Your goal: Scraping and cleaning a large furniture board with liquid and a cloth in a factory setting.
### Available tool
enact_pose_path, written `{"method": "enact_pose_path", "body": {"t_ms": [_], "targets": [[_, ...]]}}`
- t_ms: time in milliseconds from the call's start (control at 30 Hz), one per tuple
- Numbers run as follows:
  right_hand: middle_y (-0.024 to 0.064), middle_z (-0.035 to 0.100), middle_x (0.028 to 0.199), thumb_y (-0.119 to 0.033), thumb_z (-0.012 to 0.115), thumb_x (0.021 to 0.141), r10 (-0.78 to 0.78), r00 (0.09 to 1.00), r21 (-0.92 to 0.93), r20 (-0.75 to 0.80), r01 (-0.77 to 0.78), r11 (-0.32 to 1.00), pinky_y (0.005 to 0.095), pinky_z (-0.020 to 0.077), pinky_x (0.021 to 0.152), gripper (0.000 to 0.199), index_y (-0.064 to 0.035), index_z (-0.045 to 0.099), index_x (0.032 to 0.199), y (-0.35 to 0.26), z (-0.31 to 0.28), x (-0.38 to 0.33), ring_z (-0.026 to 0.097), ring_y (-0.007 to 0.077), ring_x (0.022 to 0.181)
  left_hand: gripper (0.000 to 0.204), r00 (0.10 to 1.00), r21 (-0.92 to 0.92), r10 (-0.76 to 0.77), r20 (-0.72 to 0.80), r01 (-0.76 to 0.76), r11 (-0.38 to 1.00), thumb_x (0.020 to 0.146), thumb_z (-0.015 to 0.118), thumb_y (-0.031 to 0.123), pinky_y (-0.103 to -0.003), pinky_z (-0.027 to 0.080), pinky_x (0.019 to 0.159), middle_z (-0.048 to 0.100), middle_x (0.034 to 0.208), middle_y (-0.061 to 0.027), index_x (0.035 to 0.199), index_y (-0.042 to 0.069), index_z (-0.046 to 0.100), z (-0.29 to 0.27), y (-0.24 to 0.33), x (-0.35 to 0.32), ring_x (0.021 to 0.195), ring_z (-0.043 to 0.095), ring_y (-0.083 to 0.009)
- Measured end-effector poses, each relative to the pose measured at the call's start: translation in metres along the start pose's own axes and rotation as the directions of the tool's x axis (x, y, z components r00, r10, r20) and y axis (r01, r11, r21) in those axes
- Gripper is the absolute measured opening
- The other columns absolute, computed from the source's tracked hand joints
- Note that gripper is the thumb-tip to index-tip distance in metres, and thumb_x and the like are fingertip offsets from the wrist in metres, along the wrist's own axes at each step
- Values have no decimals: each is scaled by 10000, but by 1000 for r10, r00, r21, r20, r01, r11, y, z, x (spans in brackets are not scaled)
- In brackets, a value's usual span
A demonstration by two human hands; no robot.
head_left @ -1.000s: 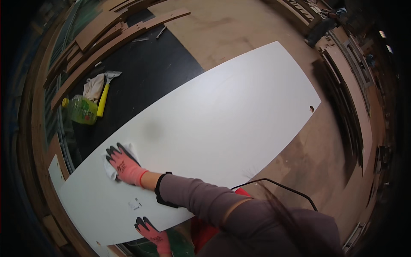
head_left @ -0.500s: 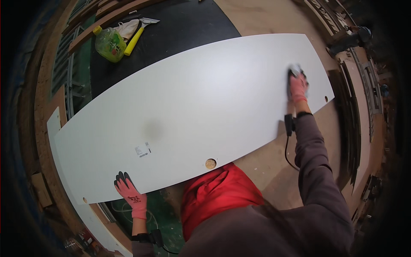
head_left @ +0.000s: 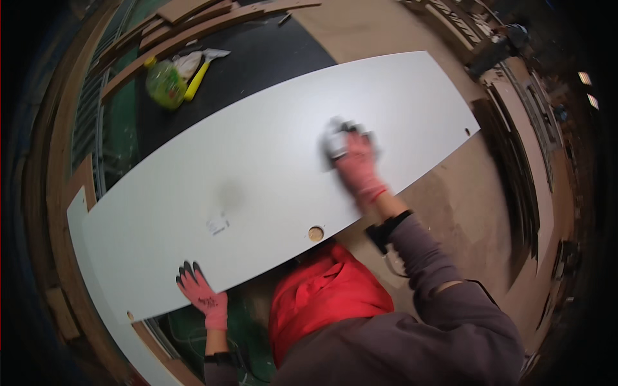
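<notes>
A long white panel (head_left: 270, 161) lies flat in front of me, with a round hole (head_left: 315, 233) along its near edge and a small printed label (head_left: 217, 223) on its face. My right hand (head_left: 359, 168), in a pink glove with black fingertips, presses a pale wadded cloth (head_left: 335, 139) onto the panel's middle right. Motion smears both hand and cloth. Near the panel's front left edge, my left hand (head_left: 201, 294), gloved alike, rests flat with its fingers spread and grips nothing.
Beyond the panel is a black surface (head_left: 257, 55) bearing a green-yellow bottle (head_left: 166, 85), a whitish cloth (head_left: 187, 65) and a yellow-handled scraper (head_left: 197, 81). Wooden strips (head_left: 174, 40) run behind them. Stacked boards (head_left: 515, 174) stand at the right; farther back is another person (head_left: 502, 48).
My right hand has swept the cloth leftward across the panel from its right end toward the middle. The left hand stays at the near edge. The view has shifted slightly.
</notes>
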State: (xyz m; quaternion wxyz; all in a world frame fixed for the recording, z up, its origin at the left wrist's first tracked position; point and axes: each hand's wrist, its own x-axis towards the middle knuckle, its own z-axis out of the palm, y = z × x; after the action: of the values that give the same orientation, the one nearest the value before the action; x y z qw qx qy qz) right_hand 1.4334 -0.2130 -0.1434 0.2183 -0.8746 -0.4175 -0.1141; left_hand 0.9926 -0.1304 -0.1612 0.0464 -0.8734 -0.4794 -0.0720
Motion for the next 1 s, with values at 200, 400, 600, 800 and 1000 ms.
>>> {"method": "enact_pose_path", "body": {"t_ms": [200, 400, 600, 800, 1000], "targets": [[175, 445, 1323, -331, 531, 820, -462, 741, 249, 487, 390, 887, 466, 148, 1125, 525, -21, 487, 1242, -121, 9, -12, 347, 296, 1304, 545, 998, 41, 56, 11, -56, 998, 848, 498, 333, -503, 246, 1067, 435, 1299, -245, 1238, -43, 440, -10, -2, 1, 1220, 391, -404], [143, 372, 1424, -305, 424, 878, -123, 944, -5, 307, 131, 991, 471, 83, 1134, 537, -27, 406, 1338, 2, 50, 103, 300, 262, 1346, 644, 994, -14, 98, 50, -97, 995, 869, 455, 397, -517, 160, 1082, 293, 1415, -226, 1348, -18, 338, 6, -19, -9, 1299, 276, -398], [133, 479, 1307, -300, 495, 846, 32, 982, -146, 188, -5, 989, 448, 171, 1107, 475, -23, 491, 1232, 75, 60, 189, 377, 275, 1280, 667, 952, -54, -3, 307, 21, 998, 897, 372, 360, -473, 32, 1150, 178, 1482, -230, 1420, -26, 222, -8, -14, -5, 1374, 154, -361], [121, 401, 1389, -386, 533, 827, -393, 662, 217, 638, 334, 917, 487, 119, 1133, 600, -32, 440, 1303, -10, 23, 140, 280, 276, 1352, 623, 903, -336, -238, 357, 361, 870, 857, 337, 181, -408, 105, 1161, 205, 1483, -194, 1422, -32, 184, -13, -9, 0, 1372, 186, -343], [131, 412, 1379, -338, 546, 821, -27, 864, 7, 503, 26, 1000, 465, 95, 1130, 576, -28, 447, 1296, 68, 39, 195, 303, 281, 1333, 622, 864, 338, -201, 461, 39, 940, 844, 284, 167, -370, 46, 1162, 197, 1503, -162, 1430, -18, 191, -18, 2, 9, 1394, 160, -266]]}}
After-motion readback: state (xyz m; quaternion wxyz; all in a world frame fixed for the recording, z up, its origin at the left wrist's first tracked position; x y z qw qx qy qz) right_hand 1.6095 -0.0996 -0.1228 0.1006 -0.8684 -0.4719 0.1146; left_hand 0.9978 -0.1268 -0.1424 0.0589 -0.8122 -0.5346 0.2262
